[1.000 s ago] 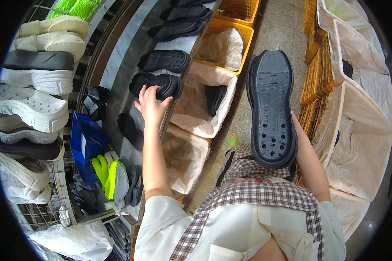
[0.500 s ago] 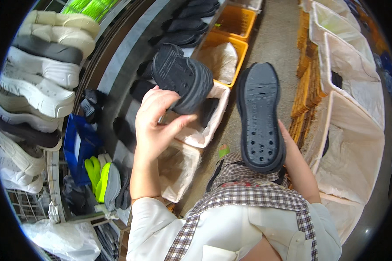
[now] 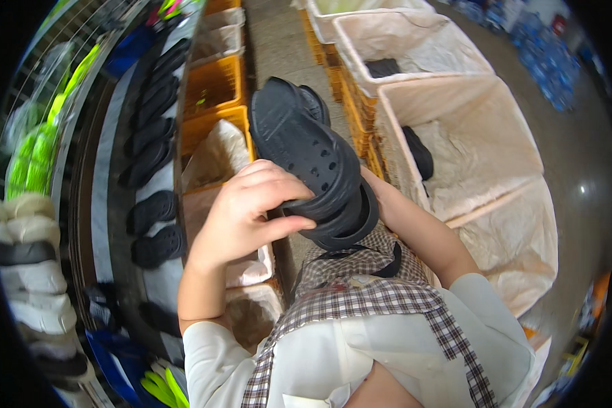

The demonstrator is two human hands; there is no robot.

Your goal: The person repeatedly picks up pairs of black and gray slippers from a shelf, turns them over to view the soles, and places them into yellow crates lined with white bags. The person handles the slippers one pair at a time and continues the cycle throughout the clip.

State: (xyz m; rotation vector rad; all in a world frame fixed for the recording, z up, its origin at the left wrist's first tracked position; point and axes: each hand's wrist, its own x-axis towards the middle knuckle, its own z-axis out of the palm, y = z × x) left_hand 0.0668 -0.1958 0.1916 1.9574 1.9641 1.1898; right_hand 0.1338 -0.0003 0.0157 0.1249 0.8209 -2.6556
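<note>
Left hand point(image 3: 251, 207): thumb and fingers pinch the near edge of the front clog point(image 3: 302, 146), thumb below, fingers bent above. Right hand point(image 3: 374, 194): set behind the clogs; its fingers are hidden, so whether they are spread or pressed together cannot be told.

The front clog is held up before the apron point(image 3: 367, 299), tilted, with its holed part toward the wearer. The rear clog point(image 3: 362, 219) shows behind and below it, at the right hand. The two overlap in view — full contact cannot be confirmed.

To the left stands the bench point(image 3: 162, 282). A row of clogs point(image 3: 158, 246) lies along its right edge, running toward the far corner; the far ones are blurred. Beyond the bench's left edge is a rack of pale and dark soles point(image 3: 37, 279). A blue box point(image 3: 105, 353) sits by the bench's near left corner.

Along the bench's right edge stand crates, among them an orange crate point(image 3: 214, 85). On the other side of the aisle is a lined bin point(image 3: 483, 139); a dark shoe point(image 3: 418, 151) rests against its left wall. The bin nearer the wearer point(image 3: 506, 241) shows only lining.

Status, as judged from present positions: picking up is done for the two clogs in hand — putting them down is not. The clogs on the bench are left unhandled, several in number; an exact count is prevented by blur
</note>
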